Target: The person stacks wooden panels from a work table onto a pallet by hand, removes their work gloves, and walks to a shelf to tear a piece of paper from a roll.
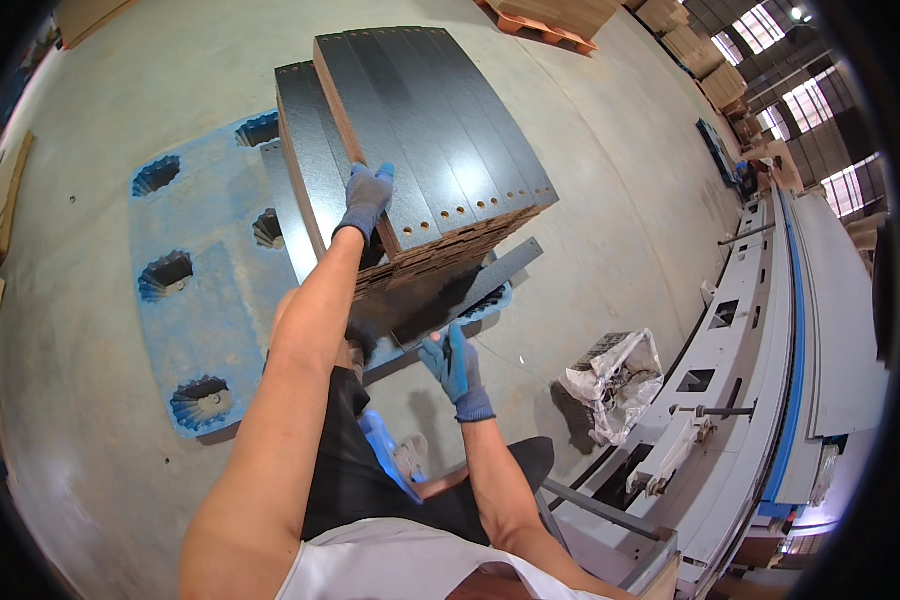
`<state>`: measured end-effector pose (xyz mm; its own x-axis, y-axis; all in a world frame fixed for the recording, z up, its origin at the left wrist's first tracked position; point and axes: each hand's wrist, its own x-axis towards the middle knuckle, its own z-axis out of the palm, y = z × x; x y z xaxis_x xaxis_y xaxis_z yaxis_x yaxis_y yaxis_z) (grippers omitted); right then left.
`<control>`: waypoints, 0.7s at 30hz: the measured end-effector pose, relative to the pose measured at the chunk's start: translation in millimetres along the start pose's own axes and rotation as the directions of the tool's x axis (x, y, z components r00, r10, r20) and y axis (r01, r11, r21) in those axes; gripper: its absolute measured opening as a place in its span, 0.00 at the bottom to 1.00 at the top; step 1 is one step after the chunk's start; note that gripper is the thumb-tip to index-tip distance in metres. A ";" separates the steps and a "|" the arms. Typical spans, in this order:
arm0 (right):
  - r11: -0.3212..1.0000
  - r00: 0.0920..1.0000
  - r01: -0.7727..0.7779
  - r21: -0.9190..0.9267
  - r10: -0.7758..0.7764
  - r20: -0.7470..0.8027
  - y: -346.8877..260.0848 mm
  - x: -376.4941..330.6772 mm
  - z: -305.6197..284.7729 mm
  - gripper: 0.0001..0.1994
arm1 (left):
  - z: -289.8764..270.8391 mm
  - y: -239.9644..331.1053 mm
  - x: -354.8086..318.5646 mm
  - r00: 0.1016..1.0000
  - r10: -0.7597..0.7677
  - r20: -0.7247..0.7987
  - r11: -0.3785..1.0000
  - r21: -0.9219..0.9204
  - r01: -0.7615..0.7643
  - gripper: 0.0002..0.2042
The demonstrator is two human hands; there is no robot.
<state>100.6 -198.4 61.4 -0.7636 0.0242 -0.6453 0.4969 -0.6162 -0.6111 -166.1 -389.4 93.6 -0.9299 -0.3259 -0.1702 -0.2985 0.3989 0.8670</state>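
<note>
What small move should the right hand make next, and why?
I would probably steady the grey strip with the right hand: it juts out past the stack of dark panels, and that hand is close by it, though contact is unclear. The left hand is up at the stack's edge.

From where I stand, I can make out no readable lettering, label, number or sign: none on the stacked dark boards [430, 130], the blue plastic pallet [195, 320], the white plastic bag [632, 390] or the long pale machine [755, 335].
</note>
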 end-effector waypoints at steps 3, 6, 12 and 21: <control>0.997 0.994 -0.074 -0.029 0.071 -0.082 11.2 -10.5 -4.1 0.09 | 0.9 -0.3 -0.2 1.000 0.014 -0.012 1.000 0.002 -0.014 0.32; 0.985 0.995 0.027 -0.170 -0.010 0.101 2.0 12.7 5.6 0.08 | -1.0 -2.9 0.8 1.000 -0.001 -0.015 1.000 0.004 0.001 0.32; -0.040 0.690 0.686 -0.727 -0.284 0.666 -50.7 110.8 36.8 0.05 | 7.4 13.6 -9.5 0.999 -0.010 -0.032 1.000 0.015 0.010 0.31; 0.583 0.995 0.086 -0.808 -0.090 0.041 -59.7 110.7 120.1 0.12 | 5.6 5.2 0.7 0.998 -0.052 -0.033 0.998 0.022 0.053 0.31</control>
<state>-63.1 -253.5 81.5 -0.8215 0.0477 -0.5681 0.5571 0.2788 -0.7822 -169.5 -382.8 95.3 -0.9056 -0.3741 -0.1999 -0.3520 0.4001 0.8462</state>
